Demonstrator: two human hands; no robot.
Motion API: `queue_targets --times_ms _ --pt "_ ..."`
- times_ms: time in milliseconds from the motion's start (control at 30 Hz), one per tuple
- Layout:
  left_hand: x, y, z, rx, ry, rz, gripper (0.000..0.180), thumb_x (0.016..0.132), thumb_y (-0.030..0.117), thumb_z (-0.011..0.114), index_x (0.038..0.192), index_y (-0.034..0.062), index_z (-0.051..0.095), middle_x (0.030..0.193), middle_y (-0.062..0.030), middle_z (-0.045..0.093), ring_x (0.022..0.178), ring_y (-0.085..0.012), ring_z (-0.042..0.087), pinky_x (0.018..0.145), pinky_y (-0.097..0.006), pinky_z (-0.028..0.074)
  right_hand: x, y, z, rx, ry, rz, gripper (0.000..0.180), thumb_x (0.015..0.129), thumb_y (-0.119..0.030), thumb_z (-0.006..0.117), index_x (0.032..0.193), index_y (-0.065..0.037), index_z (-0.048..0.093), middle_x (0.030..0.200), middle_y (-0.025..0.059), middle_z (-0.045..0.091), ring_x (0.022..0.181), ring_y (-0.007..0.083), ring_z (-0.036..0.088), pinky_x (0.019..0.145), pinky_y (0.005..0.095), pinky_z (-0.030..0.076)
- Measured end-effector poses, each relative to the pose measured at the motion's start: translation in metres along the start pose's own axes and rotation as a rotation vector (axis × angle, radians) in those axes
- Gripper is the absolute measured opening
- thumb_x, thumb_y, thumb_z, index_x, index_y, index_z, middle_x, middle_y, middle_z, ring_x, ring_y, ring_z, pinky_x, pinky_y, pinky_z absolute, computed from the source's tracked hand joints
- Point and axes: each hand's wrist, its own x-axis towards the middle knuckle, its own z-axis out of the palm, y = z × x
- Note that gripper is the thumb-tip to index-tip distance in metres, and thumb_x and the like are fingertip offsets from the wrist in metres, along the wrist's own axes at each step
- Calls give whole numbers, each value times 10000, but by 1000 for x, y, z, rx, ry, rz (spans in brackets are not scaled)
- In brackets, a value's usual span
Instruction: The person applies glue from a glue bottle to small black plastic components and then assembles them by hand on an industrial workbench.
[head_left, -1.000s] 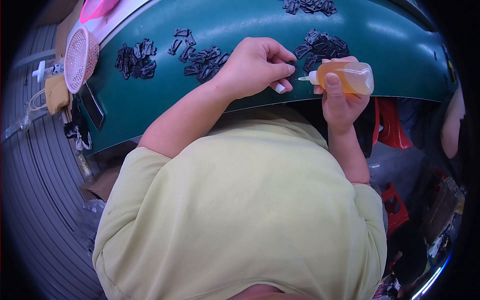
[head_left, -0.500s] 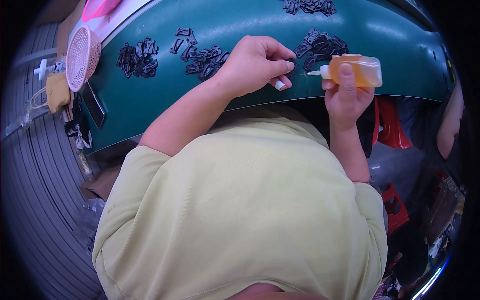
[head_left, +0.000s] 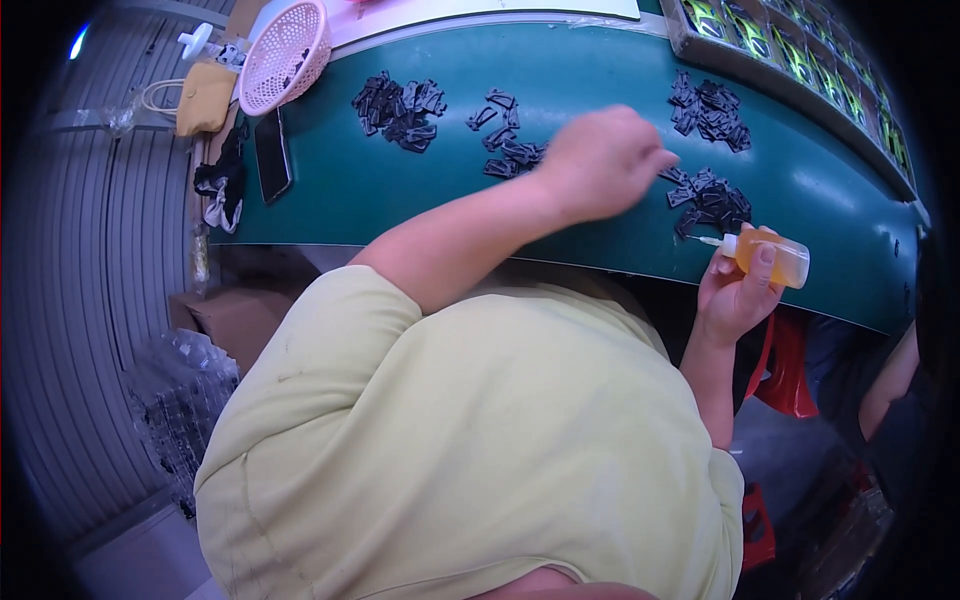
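We start with the squeeze bottle [head_left: 787,260], held almost level over the right of the green tabletop [head_left: 340,205], amber liquid [head_left: 748,248] filling its neck side while the base end looks clear. Its thin nozzle [head_left: 709,240] points left, near the lower edge of the closest black pile [head_left: 714,200]. Over at the upper left, we have a pink mesh basket [head_left: 262,75], tilted, a few small dark bits lying inside. Upper right, a long compartmented box [head_left: 700,50] shows rows of bright yellow-green and dark items, too bunched for us to count.

Now the grip! Our right hand [head_left: 738,298] is wrapped round the bottle, thumb along the near side, fingers closed about its body. Our left hand [head_left: 612,165] hangs over the middle of the tabletop, fingers curled in, a blur; we can't tell whether it holds anything.

And the count: one bottle, one basket, one box, one dark phone [head_left: 271,155]. Black pieces come in four piles: the close one, one farther back [head_left: 710,110], one at the left [head_left: 400,110], and a straggling one [head_left: 513,157] beside our left forearm [head_left: 470,235]. The single pieces overlap too much to number.
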Motion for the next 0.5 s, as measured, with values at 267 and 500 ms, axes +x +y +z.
queue_targets --times_ms 267,500 --pt "-3 -97 -95 189 -220 -343 244 700 73 719 936 38 668 894 -90 634 811 -224 598 749 -322 486 1 -1 2 -40 -9 9 298 876 -238 640 1055 -23 538 918 127 626 551 99 500 478 198 425" --pt "3 -70 -103 -31 -218 -358 183 702 48 711 873 14 655 815 -74 628 691 -163 580 639 -295 482 -3 1 1 32 -13 14 245 868 -148 643 1048 -17 542 884 113 632 537 110 529 439 205 424"
